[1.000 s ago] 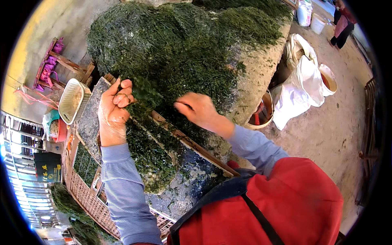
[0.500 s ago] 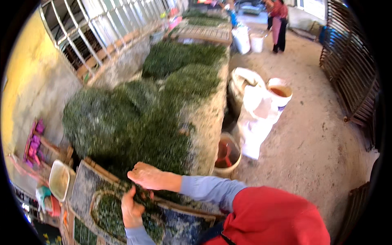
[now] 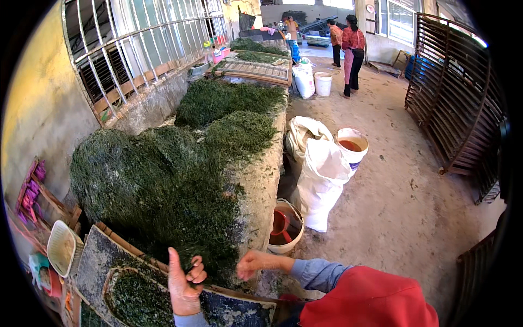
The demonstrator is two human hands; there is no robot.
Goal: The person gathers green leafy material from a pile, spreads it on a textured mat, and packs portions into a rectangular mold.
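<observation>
A large heap of fine, dark green shredded plant strands covers the near part of a long stone counter. At its near edge my left hand has its thumb raised and its fingers curled, with a blurred wisp of the strands showing between them. To its right, my right hand is closed over the counter's edge; what it holds, if anything, is hidden. Below the hands lies a dark board with a wooden strip along its far side. An oval recess in the board holds more green shreds.
A white plastic basket is at left. Beside the counter stand a bucket with a red scoop, a white sack and a bucket of reddish liquid. Slatted racks line the right; people stand farther back.
My hands have moved apart, the right one drawing back rightward from the heap. The left thumb has risen. The view has tilted up, showing more of the people in back.
</observation>
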